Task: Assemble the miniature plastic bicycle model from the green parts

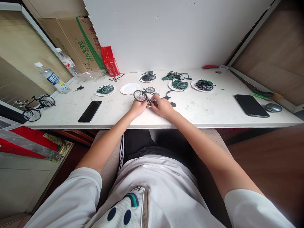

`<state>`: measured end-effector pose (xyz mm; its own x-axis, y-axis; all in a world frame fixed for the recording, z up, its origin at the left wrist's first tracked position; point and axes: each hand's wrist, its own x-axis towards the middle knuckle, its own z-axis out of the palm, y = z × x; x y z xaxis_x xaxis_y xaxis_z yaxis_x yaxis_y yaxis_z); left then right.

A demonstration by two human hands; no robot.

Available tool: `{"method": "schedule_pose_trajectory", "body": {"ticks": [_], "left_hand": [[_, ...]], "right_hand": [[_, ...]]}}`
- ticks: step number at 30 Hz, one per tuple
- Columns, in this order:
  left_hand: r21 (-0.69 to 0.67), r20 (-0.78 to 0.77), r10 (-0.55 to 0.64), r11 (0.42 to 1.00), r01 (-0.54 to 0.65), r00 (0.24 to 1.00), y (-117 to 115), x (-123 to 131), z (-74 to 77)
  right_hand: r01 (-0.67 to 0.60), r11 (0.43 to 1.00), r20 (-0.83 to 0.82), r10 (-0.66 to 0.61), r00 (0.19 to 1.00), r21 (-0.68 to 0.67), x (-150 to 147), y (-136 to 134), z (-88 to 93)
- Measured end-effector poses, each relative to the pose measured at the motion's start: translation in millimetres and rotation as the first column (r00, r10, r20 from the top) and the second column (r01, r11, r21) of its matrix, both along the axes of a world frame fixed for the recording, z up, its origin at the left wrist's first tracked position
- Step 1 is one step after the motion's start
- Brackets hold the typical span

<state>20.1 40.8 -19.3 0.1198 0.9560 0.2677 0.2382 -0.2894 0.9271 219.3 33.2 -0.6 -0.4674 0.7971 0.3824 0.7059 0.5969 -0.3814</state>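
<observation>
Between my two hands, near the table's front edge, is a small black model bicycle [140, 96], its spoked wheels showing to the left of and above my fingers. My left hand [138, 107] has its fingers closed on the lower part of the model. From the other side my right hand [162, 106] pinches the model's frame, with the fingertips partly hidden. Small dark parts [173, 104] lie on the table just right of my right hand. A bare white paper plate [130, 88] is beyond my left hand.
Paper plates with green parts [105, 89], more green parts [180, 84] and black parts [203, 85] stand behind. A finished-looking model bicycle [35, 106], a phone [90, 111] and bottles [53, 77] are left; a black phone-like slab [251, 106] and mouse [273, 108] are right.
</observation>
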Motion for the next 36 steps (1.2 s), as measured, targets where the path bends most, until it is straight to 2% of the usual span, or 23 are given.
{"method": "schedule_pose_trajectory", "body": {"ticks": [22, 36], "left_hand": [[-0.011, 0.009, 0.009, 1.000, -0.009, 1.000, -4.4, 2.6, 5.4], [0.000, 0.003, 0.004, 1.000, -0.004, 1.000, -3.1, 1.8, 3.3]], "right_hand": [[0.001, 1.000, -0.015, -0.001, 1.000, -0.009, 0.0, -0.4, 1.1], [0.017, 1.000, 0.004, -0.017, 1.000, -0.011, -0.8, -2.1, 3.1]]}}
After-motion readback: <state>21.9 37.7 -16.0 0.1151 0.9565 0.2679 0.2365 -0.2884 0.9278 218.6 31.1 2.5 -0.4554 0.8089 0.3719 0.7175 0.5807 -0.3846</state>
